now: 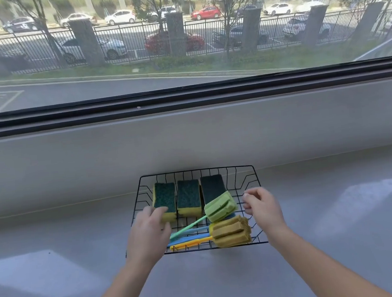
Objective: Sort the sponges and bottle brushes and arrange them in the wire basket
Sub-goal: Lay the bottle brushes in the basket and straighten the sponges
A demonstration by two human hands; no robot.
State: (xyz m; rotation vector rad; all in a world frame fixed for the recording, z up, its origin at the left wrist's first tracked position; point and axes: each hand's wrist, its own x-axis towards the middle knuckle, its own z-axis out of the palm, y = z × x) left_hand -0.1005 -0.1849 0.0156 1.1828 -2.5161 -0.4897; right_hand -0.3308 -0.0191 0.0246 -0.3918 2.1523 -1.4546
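Note:
A black wire basket (244, 167) stands on the grey counter against the wall. Three yellow sponges with green scouring tops lie side by side along its back: left sponge (165, 196), middle sponge (188, 195), right sponge (212, 187). In front lie three bottle brushes: a green one (219, 207), a yellow one (230, 232) and a blue one (191, 232), mostly hidden under the others. My left hand (148, 234) rests on the left sponge's near edge, fingers over it. My right hand (263, 207) hovers at the basket's right rim, fingers curled and holding nothing.
The grey counter (341, 230) stretches to both sides of the basket. A low grey wall (189, 144) rises behind it, below a wide window (180, 42) that looks onto a street with parked cars.

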